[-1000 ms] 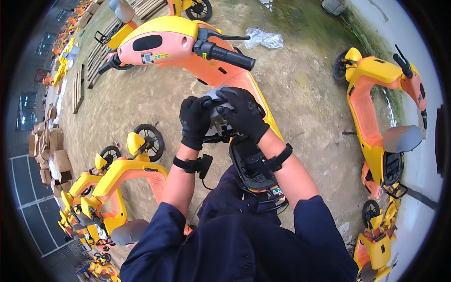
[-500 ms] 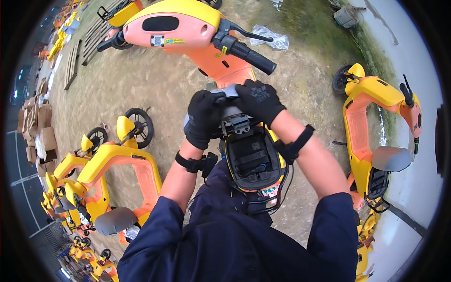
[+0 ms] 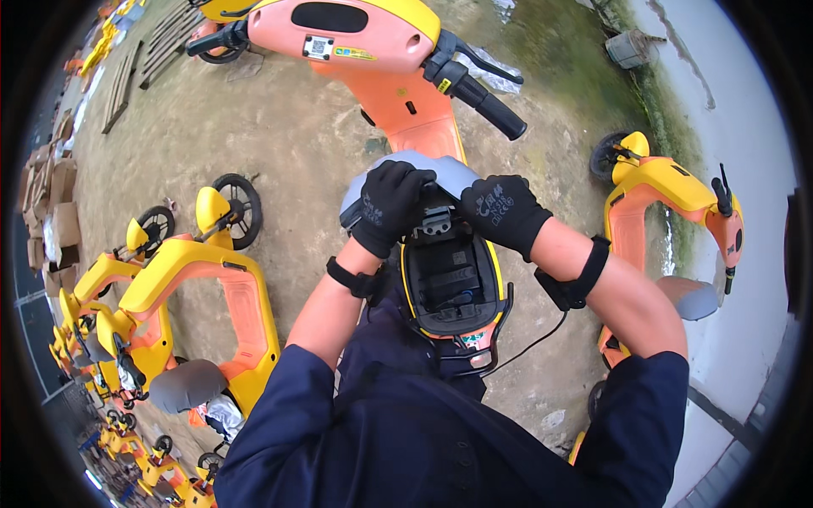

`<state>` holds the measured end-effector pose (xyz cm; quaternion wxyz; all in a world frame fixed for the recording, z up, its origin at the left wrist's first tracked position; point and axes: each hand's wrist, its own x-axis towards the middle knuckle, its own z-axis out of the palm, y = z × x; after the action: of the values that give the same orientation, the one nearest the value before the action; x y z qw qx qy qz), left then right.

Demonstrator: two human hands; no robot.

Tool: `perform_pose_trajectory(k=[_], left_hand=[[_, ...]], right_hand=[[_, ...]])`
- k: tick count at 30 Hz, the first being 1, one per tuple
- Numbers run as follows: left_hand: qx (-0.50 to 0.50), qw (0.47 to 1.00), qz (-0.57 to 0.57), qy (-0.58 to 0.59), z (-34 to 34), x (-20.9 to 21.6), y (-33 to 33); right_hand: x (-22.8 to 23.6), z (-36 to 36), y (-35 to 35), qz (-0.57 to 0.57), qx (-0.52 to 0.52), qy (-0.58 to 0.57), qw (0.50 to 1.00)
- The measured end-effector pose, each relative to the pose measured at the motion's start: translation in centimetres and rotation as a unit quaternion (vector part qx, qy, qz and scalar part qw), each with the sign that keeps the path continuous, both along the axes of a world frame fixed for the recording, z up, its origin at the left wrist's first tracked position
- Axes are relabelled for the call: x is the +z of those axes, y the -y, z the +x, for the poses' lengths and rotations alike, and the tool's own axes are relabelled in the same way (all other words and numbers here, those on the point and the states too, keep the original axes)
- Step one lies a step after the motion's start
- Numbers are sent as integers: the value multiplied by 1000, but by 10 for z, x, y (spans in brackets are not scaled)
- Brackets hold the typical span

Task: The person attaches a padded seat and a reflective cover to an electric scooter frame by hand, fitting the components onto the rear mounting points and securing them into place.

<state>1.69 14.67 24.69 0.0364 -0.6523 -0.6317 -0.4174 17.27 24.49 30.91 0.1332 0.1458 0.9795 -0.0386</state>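
In front of me stands a yellow and pink electric scooter [image 3: 419,110] with its handlebar at the far end. Its grey seat [image 3: 457,173] is tipped up and forward on a dark metal hinge bracket [image 3: 436,222]. My left hand [image 3: 391,206], in a black glove, has its fingers curled over the seat's edge left of the bracket. On the right side, my gloved right hand [image 3: 506,216] is closed around the same edge. Below the bracket lies the open black storage compartment [image 3: 453,284], with straps and a blue-tipped cable in it. My fingertips are partly hidden.
Several yellow and pink scooters [image 3: 199,275] stand in a row at the left. Another scooter [image 3: 673,190] is by the white wall [image 3: 745,279] at the right. Cardboard boxes [image 3: 63,199], wooden pallets [image 3: 174,38] and a grey bucket [image 3: 628,51] lie farther off.
My hands have moved apart along the seat's edge, the right one outward to the right. More of the grey seat shows between and beyond them. The whole view has shifted slightly.
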Motion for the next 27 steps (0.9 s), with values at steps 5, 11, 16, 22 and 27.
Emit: perform_pose_trajectory(k=[5,11,16,22,27], left_hand=[[-34,996,-75,-21,-1,7,9],[47,992,-105,-51,-11,9,47],[12,989,-144,8,-20,3,52],[67,983,-167,32,-31,-3,67],[92,968,-235,-13,-38,3,68]], right_hand=[[-19,10,0,15,-70,-146,987],[-38,12,6,41,-113,-242,963],[-37,17,8,-102,-224,-299,922],[-32,36,28,-264,-320,-376,829],[-57,6,25,-128,-186,-469,854]])
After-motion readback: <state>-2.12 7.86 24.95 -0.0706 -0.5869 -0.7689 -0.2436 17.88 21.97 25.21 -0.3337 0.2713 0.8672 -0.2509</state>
